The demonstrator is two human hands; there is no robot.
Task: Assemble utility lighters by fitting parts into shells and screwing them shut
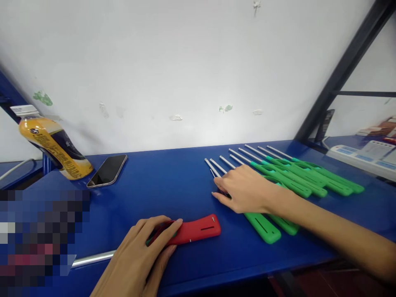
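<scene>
My left hand [148,247] is closed around a red long-necked lighter [201,229] lying low over the blue shelf. Its slotted handle end points right, and its metal rod [93,259] sticks out left behind my wrist. To the right, my right hand [244,187] reaches over the near end of a row of green long-necked lighters [291,179]. Its fingers are curled down at the neck of the nearest green lighter [262,227], and the grip itself is mostly hidden. A thin metal tip [212,173] shows by the fingertips. The lighters lie side by side, rods towards the wall.
A yellow-labelled bottle [57,144] with a white cap stands at the left, beside a dark phone [107,170]. A blurred-out patch [40,239] covers the lower left. Behind the blue shelf [173,177] rises a white wall [173,74]. White trays [365,156] are at the right.
</scene>
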